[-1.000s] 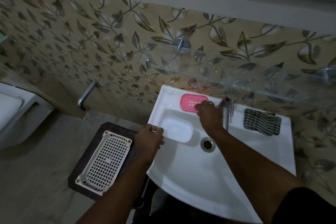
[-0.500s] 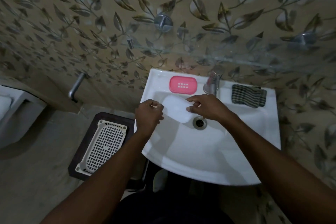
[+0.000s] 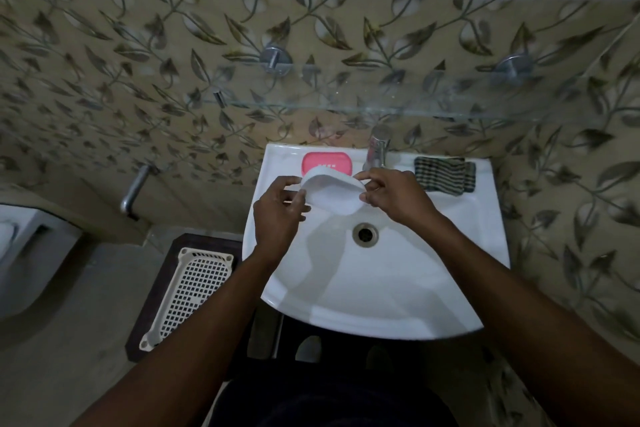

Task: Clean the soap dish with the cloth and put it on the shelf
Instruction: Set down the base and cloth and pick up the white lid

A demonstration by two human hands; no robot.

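Note:
A white oval soap dish part [image 3: 332,192] is held tilted above the white sink basin [image 3: 381,288], between both hands. My left hand [image 3: 277,215] grips its left end and my right hand [image 3: 391,194] pinches its right end. Behind it, on the sink's back ledge, lies the pink perforated soap dish part [image 3: 327,161], partly hidden by the white piece. A dark checked cloth [image 3: 445,173] lies folded on the ledge to the right of the tap [image 3: 377,146]. A glass shelf [image 3: 381,100] is fixed to the leaf-patterned wall above the sink.
The drain [image 3: 365,234] sits in the middle of the basin. A cream plastic basket [image 3: 188,291] lies on a dark stool [image 3: 152,315] left of the sink. A metal pipe [image 3: 133,191] sticks out of the wall, and a white toilet [image 3: 20,253] is at the far left.
My right hand left the pink part on the ledge and came to the white part in the basin. Both hands have lifted the white part and tilted it up.

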